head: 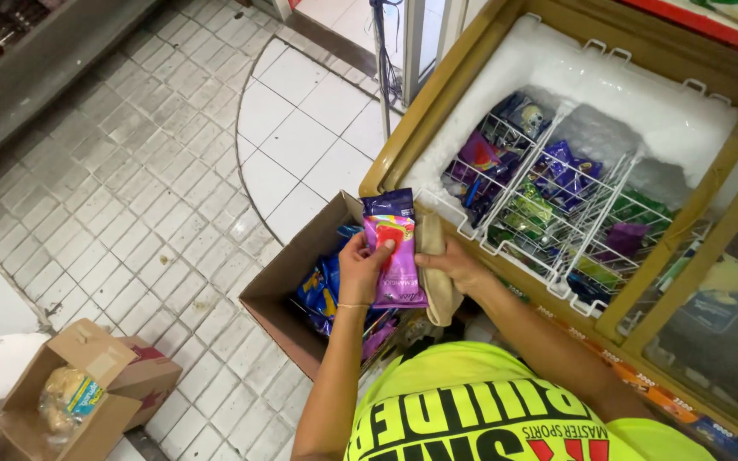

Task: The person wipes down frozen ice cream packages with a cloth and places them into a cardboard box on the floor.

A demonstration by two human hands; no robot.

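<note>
The left hand [360,269] is closed around a stack of flat pink and purple plastic packets [393,248], raised above the open brown cardboard box [279,286] beside the frosty chest freezer [608,85], while the right hand [454,266] grips a beige cloth [434,256] behind them.

Two hands, left hand [362,266] and right hand [454,263], two wrapped ice-cream packets, pink packet [393,260] and purple packet [389,203], one beige cloth [435,273], two cardboard boxes, large box [288,286] and small box [87,388], one chest freezer [437,128], three white wire baskets [557,222].
</note>
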